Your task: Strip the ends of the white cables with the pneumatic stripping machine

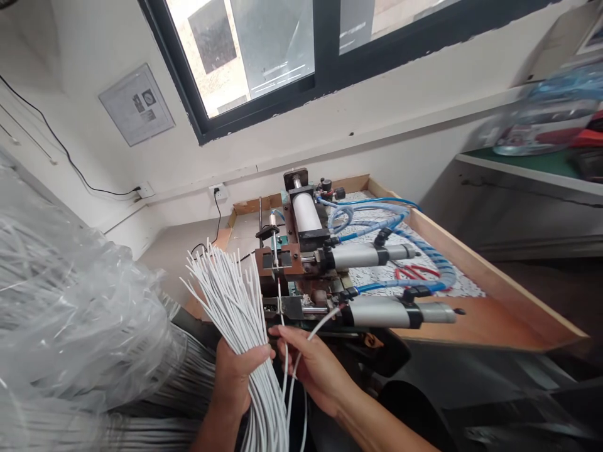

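Observation:
My left hand [238,370] is wrapped round a thick bundle of white cables [235,307], whose loose ends fan out up and to the left. Just right of the bundle, my right hand [313,364] pinches a white cable [284,339] that runs up to the machine. Another white cable [323,323] with a dark reddish tip curves over the right hand's fingers. Beyond both hands stands a pneumatic machine [282,257] with silver cylinders; the upright cable's tip lies at its front, below the upper metal block.
Wooden-edged tray [471,251] holds the machine, blue hoses [400,220] and red-handled tool [417,273]. Plastic-wrapped cable bundles [94,326] fill the left side. Green shelf [532,166] with a large plastic bottle [541,125] is at right. A window [282,50] is above.

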Demonstrator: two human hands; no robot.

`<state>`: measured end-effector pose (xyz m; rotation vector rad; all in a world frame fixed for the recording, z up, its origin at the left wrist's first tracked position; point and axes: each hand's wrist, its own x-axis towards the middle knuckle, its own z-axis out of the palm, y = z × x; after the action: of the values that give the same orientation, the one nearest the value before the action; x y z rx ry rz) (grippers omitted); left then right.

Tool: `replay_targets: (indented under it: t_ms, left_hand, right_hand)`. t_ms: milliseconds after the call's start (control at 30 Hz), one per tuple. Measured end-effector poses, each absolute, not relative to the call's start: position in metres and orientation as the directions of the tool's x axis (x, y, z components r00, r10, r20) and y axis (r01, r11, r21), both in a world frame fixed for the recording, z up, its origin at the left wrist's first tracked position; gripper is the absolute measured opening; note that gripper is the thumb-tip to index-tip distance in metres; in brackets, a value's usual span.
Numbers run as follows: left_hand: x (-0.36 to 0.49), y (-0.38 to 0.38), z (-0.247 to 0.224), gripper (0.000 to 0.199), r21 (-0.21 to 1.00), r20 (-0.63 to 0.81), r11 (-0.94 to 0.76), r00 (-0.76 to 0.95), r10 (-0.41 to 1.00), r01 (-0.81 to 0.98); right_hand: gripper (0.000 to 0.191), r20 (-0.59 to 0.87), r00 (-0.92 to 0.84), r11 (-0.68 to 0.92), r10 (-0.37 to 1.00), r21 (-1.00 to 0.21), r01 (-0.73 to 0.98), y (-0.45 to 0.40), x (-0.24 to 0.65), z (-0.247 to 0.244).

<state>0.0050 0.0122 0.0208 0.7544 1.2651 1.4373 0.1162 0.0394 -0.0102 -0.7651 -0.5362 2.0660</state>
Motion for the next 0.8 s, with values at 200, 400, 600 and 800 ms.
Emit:
replay_targets:
  t_ms: [200,400,600,800]
  left_hand:
    - [0.006,0.001,-0.002,0.029,0.969,-0.140,0.080,-0.247,0.959,-0.235]
    - [-0.002,-0.006,-0.009,0.016,0.954,-0.217,0.144,-0.269,0.938,-0.264]
    - [-0.005,-0.007,-0.010,0.017,0.960,-0.194,0.123,-0.285,0.939,-0.250]
    - [-0.003,-0.007,-0.006,0.018,0.958,-0.185,0.114,-0.266,0.946,-0.262]
  right_hand:
    - [0.029,-0.242,-0.357,-0.409,0.902,-0.743,-0.530,0.037,0.113,-0.006]
    - [0.029,-0.259,-0.227,-0.337,0.939,-0.827,-0.450,0.024,0.117,-0.024]
    - [0.030,-0.271,-0.235,-0.353,0.933,-0.812,-0.465,0.019,0.120,-0.029]
    - [0.026,-0.325,-0.305,-0.442,0.895,-0.730,-0.521,0.027,0.119,-0.022]
